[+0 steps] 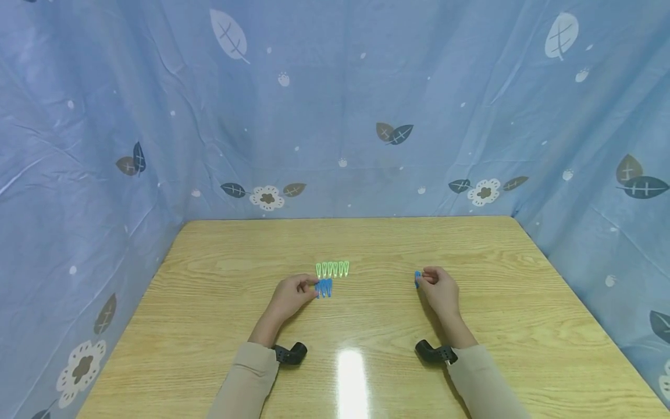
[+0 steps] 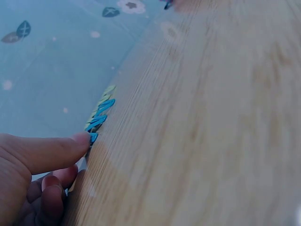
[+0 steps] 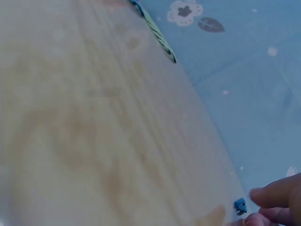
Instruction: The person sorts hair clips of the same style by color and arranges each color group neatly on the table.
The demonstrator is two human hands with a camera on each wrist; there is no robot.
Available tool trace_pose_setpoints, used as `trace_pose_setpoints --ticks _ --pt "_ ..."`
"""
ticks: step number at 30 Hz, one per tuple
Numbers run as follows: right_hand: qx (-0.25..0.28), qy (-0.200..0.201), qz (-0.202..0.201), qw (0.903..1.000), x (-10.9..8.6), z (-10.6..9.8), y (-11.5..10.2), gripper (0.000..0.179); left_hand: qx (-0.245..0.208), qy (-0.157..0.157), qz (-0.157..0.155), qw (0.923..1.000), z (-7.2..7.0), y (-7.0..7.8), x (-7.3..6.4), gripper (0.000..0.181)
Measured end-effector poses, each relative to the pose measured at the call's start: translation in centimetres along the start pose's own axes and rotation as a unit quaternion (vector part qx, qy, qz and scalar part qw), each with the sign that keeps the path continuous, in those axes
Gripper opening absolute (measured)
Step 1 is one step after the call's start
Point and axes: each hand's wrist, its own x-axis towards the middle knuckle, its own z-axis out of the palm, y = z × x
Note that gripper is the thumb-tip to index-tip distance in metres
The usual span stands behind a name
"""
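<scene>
Several blue snap hair clips [image 1: 327, 288] lie side by side in a short row. My left hand [image 1: 294, 294] is at the row's left end, thumb and index finger pinching the leftmost blue hair clip [image 2: 93, 137]. Directly behind them is a row of several light green hair clips [image 1: 332, 269]. Farther right, my right hand [image 1: 441, 291] is beside a small bunch of blue hair clips [image 1: 417, 279]. In the right wrist view, thumb and finger stand apart next to that blue bunch [image 3: 240, 206], with a gap between the fingertips; how many clips it has is unclear.
The wooden table [image 1: 377, 326] reaches back to a blue patterned curtain [image 1: 340, 116], which also hangs along both sides. A bright light reflection [image 1: 352, 378] shows near the front. Each wrist wears a black camera mount [image 1: 291, 354].
</scene>
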Motion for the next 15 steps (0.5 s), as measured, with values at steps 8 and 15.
trace_pose_setpoints --ticks 8,15 --pt "-0.041 0.004 -0.024 0.9989 0.38 0.84 -0.77 0.03 0.001 -0.001 0.002 1.0 -0.13 -0.15 -0.11 0.025" --pt "0.014 -0.01 0.0 0.9998 0.07 0.66 -0.91 0.029 0.003 -0.001 0.004 1.0 0.01 -0.1 0.03 0.025"
